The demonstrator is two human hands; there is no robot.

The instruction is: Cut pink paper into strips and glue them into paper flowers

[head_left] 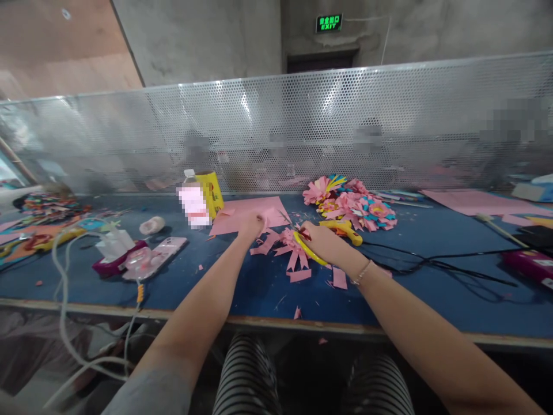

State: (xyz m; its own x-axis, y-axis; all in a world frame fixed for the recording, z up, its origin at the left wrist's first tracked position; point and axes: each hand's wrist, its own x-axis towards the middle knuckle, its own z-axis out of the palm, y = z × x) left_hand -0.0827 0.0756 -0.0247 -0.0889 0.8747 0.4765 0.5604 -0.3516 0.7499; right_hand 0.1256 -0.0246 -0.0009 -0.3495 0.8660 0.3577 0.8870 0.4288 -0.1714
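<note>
My left hand [252,223] is closed, pinching a small piece of pink paper [268,217] above the blue table [259,282]. My right hand [323,240] is wrapped round yellow-handled scissors [306,246], whose blades point toward the pink piece. Cut pink strips and scraps [290,253] lie under and between the two hands. A larger pink sheet [248,214] lies just beyond my left hand.
Finished paper flowers [352,204] are piled behind my right hand, beside a yellow glue gun [345,229] with a black cord [432,265]. A bottle [193,202], yellow box [211,193], tissues [113,245] and pink phone [166,251] sit left. A perforated metal screen [302,127] backs the table.
</note>
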